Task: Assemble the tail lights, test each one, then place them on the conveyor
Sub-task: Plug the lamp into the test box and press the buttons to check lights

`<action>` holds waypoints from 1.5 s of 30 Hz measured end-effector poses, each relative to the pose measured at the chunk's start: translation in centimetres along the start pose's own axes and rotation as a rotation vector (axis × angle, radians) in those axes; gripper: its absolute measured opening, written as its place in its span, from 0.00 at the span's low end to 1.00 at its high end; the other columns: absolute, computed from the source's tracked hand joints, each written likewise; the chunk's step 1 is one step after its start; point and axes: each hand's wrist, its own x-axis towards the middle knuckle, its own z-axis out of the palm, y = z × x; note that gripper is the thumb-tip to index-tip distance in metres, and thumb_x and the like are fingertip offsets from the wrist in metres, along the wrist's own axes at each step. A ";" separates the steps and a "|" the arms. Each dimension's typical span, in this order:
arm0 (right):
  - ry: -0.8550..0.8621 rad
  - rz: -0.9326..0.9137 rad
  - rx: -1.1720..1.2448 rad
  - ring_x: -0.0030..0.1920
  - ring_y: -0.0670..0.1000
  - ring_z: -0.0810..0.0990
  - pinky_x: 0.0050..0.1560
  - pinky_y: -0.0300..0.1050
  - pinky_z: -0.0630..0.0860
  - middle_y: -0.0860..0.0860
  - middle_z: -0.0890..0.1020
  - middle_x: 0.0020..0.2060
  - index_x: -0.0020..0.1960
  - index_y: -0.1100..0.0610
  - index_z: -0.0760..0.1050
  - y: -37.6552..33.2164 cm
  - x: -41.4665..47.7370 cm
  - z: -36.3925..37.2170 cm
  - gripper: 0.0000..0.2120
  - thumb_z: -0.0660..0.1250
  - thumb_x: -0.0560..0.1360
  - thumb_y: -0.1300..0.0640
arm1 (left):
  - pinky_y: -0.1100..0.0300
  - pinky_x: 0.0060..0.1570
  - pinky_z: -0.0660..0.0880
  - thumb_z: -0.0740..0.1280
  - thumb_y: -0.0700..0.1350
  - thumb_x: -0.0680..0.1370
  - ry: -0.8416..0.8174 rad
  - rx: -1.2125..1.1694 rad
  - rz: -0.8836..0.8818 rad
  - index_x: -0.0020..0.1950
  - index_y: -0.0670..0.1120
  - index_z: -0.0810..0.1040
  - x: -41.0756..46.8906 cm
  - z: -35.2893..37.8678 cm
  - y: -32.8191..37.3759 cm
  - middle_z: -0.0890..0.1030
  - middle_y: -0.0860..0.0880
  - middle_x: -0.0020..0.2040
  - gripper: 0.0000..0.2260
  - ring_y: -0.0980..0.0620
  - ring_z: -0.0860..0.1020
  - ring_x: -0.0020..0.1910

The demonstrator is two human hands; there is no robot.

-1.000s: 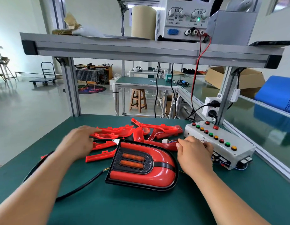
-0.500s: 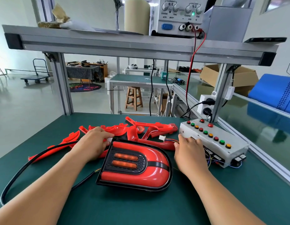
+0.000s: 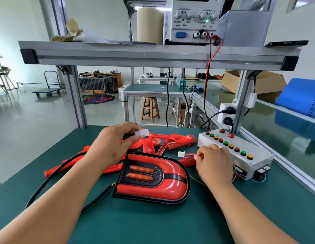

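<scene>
**Mating the two white connectors for the lamp test**

The assembled tail light lies lens-up on the green counter, near the person and between the two forearms. Its two amber strips show in the black panel at its left end.

The left hand is raised over the far side of the lamp. Its thumb and curled fingers pinch a white cable connector. A black cable runs from that hand leftward and loops back near the lamp's left end.

The right hand is low, just right of the lamp. Its fingertips are closed on the thin wires directly behind a smaller white tester plug, whose open face points left. Those wires seem to lead to the grey button box at the right, though the hand hides their run.

The step appears to be joining the two halves so the lamp can be tested from the box. The halves are apart, the left one higher and farther.

- Bring the left connector down and toward the plug, so the lamp stays put.
- Turn both faces square to each other and check the keying before pushing.
- Move the right grip onto the plug body, since pushing by the wires risks bending them.
- Keep the cable clear of the red housing parts piled beyond the lamp.
</scene>
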 end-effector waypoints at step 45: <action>0.141 -0.404 0.503 0.46 0.46 0.73 0.52 0.54 0.64 0.42 0.73 0.41 0.46 0.52 0.79 -2.9 -2.9 -2.8 0.08 0.63 0.79 0.52 | 0.76 0.48 0.69 0.67 0.50 0.75 0.072 -0.165 0.252 0.60 0.56 0.79 -3.1 2.8 2.0 0.79 0.63 0.47 0.14 0.67 0.76 0.47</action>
